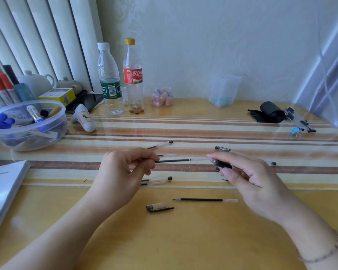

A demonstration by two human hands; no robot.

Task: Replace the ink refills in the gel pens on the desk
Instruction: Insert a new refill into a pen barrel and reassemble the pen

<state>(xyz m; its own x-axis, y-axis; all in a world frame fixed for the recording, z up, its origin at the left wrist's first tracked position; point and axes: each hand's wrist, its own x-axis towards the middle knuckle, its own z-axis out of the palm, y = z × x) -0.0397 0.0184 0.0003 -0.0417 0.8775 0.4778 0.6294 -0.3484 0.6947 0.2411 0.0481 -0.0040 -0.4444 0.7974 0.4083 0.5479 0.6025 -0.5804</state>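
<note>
Head view only. Left hand [123,172] pinches one end of an ink refill [176,160] between thumb and fingertips, the other fingers curled in. The refill runs level to the right, dark along most of its length, clear near the far end. Right hand [248,176] is closed around a pen barrel [221,163] with a black grip, thumb below and index finger on top; the refill's clear end meets the barrel's mouth. Both are held just above the desk [183,240].

Second refill [205,200] lies flat on the desk nearer the person, tip pointing left. Pen cap [158,207], clear with a black clip, lies just left of and below it. Two more pens [156,181] lie side by side under the left hand's fingers; another pen [160,144] sits beyond the hand.

Back edge: water bottle [110,80] with a green label and barcode, text unreadable; cola bottle [133,75] with a red label in white Chinese characters and a yellow cap. White booklet [2,190] at left, with a faint word that looks like "Office". Clear bowl [27,123] of markers at far left. Blue binder clip [296,130] beside a bundle of pens [299,119] at far right.
</note>
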